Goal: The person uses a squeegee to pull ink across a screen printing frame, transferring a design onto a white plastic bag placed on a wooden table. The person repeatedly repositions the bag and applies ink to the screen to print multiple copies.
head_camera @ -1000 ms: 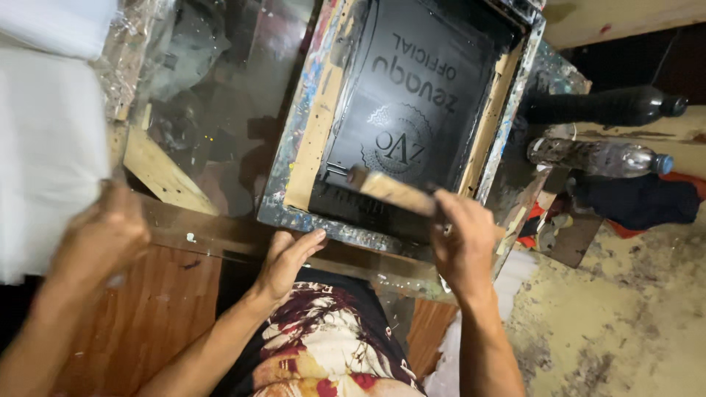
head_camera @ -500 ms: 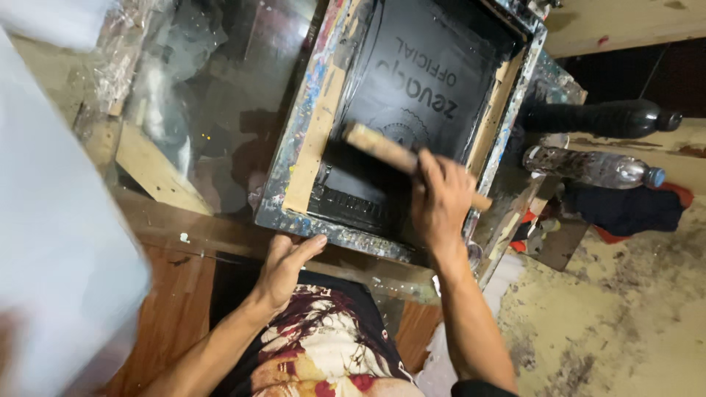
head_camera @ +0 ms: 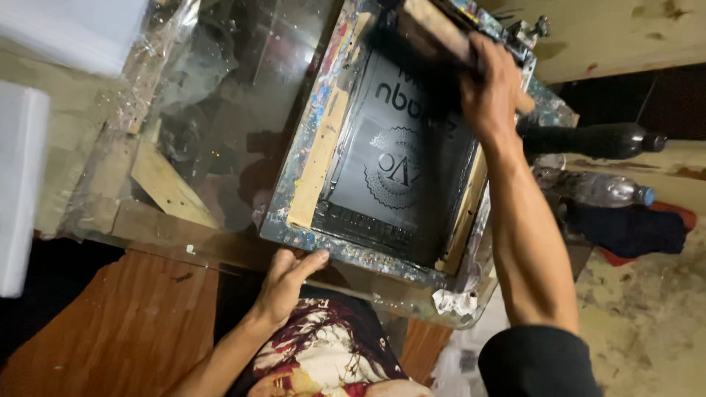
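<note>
Gripping wooden squeegee [head_camera: 434,33]: right hand [head_camera: 489,84] | left hand [head_camera: 287,283] flat, paint-crusted screen frame [head_camera: 353,250]

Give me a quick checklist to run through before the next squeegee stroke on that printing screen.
1. Right hand gripping the squeegee: ok.
2. Left hand steadying the frame at its near edge: ok.
3. Squeegee at the far end of the frame: ok.
4. Mesh design uncovered: ok.
5. Enough ink on the mesh: cannot tell.
6. Bottles outside the frame: ok.
</note>
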